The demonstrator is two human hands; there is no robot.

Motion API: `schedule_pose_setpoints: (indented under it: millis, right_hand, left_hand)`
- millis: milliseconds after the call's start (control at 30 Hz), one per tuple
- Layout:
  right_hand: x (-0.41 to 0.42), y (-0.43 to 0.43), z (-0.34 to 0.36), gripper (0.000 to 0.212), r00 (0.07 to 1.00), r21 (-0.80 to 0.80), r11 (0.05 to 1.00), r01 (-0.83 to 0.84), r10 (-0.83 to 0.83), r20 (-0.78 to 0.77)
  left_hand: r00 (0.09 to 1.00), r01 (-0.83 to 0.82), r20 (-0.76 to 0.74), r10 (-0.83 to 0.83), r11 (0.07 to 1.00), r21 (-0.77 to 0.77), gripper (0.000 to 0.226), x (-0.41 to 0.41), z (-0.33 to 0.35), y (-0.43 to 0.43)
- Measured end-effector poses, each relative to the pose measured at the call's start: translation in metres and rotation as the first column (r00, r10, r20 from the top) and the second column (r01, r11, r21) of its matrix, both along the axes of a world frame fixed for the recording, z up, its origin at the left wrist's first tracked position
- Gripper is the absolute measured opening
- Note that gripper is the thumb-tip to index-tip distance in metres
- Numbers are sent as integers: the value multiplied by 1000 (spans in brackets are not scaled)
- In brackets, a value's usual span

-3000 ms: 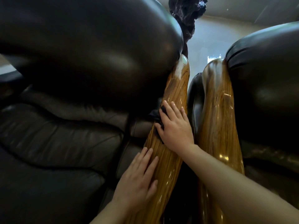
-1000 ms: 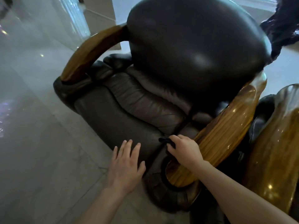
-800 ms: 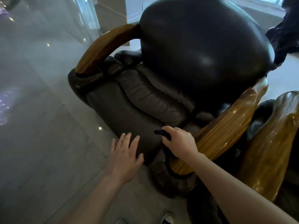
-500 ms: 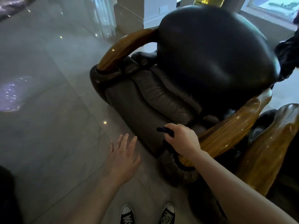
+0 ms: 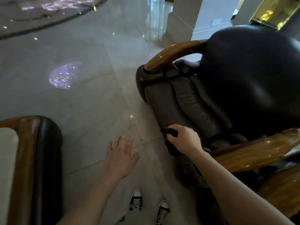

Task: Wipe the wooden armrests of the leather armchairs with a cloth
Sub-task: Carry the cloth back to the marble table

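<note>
A dark leather armchair [image 5: 243,82] fills the right side, with a glossy wooden armrest [image 5: 253,153] near me and another wooden armrest [image 5: 172,54] on its far side. My right hand [image 5: 185,140] is closed around a dark cloth [image 5: 169,132] in the air by the front end of the near armrest, just off the wood. Part of the cloth hangs below the fist. My left hand [image 5: 121,157] hovers over the floor with fingers spread and nothing in it. A second armchair's wooden armrest [image 5: 282,189] shows at the lower right.
A wood-and-leather edge of another piece of furniture [image 5: 37,163] stands at the lower left. Polished pale floor tiles [image 5: 90,98] stretch between it and the armchair. My two sneakers [image 5: 149,207] stand on the floor below. A white column base [image 5: 180,23] rises behind the chair.
The view has pulled back and swung left, off the near armrest. My right hand lifted the cloth off the wood; my left hand left the armrest and now hangs over the floor.
</note>
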State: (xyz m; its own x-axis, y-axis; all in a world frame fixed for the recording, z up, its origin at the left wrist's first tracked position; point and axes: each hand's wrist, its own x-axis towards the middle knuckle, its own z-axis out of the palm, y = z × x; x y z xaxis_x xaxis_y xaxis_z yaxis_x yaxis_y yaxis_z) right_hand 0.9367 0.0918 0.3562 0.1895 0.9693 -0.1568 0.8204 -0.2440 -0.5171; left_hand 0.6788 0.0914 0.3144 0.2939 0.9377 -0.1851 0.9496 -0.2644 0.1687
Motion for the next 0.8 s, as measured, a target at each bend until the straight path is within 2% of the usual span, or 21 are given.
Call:
schedule_pose_setpoints:
  millis: [167, 400, 533, 800]
  right_hand:
    - [-28, 4, 5, 23, 985, -12, 985, -174, 174, -12]
    - [-85, 15, 17, 21, 925, -20, 925, -380, 379, -16]
    - [-124, 25, 24, 20, 900, -8, 900, -436, 436, -2]
    - [-246, 33, 32, 22, 836, -18, 837, -547, 547, 42]
  left_hand:
    - [984, -179, 16, 178, 984, 27, 69, -26, 11, -33]
    - [949, -313, -35, 314, 949, 42, 70, -82, 18, -70]
    - [919, -394, 1, 395, 918, 44, 68, -120, 23, -85]
    - [859, -510, -23, 511, 860, 21, 72, -234, 24, -115]
